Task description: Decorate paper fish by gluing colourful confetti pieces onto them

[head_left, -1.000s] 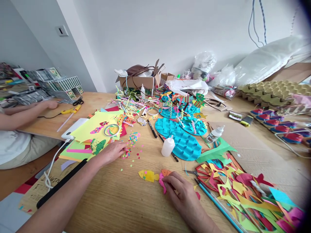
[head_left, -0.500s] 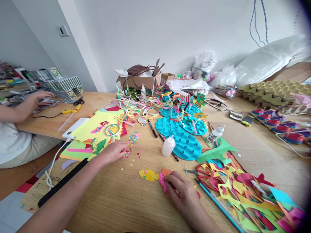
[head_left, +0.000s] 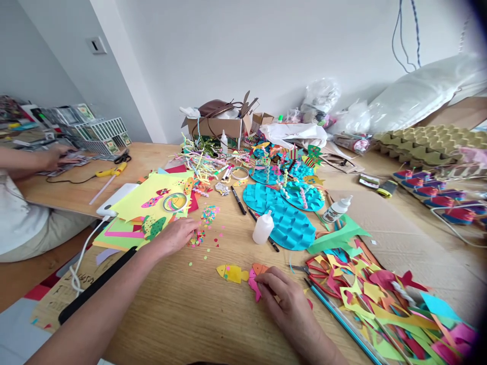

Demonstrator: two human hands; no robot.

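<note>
My left hand (head_left: 179, 235) hovers at the edge of a scatter of tiny coloured paper dots (head_left: 198, 238), its fingers stretched towards them; no piece shows in it. My right hand (head_left: 283, 294) rests low over the table, thumb and fingers closed on a pink paper fish (head_left: 253, 285). An orange paper fish (head_left: 259, 269) lies partly under the same fingers. To their left is a yellow paper fish (head_left: 232, 274) with a few dots stuck on it. Another heap of paper dots (head_left: 209, 215) sits farther back. A white squeeze bottle (head_left: 263, 227) stands upright beyond the fish.
Blue textured cardboard pieces (head_left: 283, 218) lie behind the bottle, with a labelled glue bottle (head_left: 337, 210) tilted beside them. Paper scraps (head_left: 384, 304) and red-handled scissors (head_left: 319, 279) are at right. Yellow sheets (head_left: 152, 190) and a tape roll (head_left: 175, 202) lie left. Another person's arm (head_left: 26, 159) is far left.
My left hand has lifted slightly back from the dots, its fingers straighter. My right hand stays on the paper fish. The other person's hand has drawn back left.
</note>
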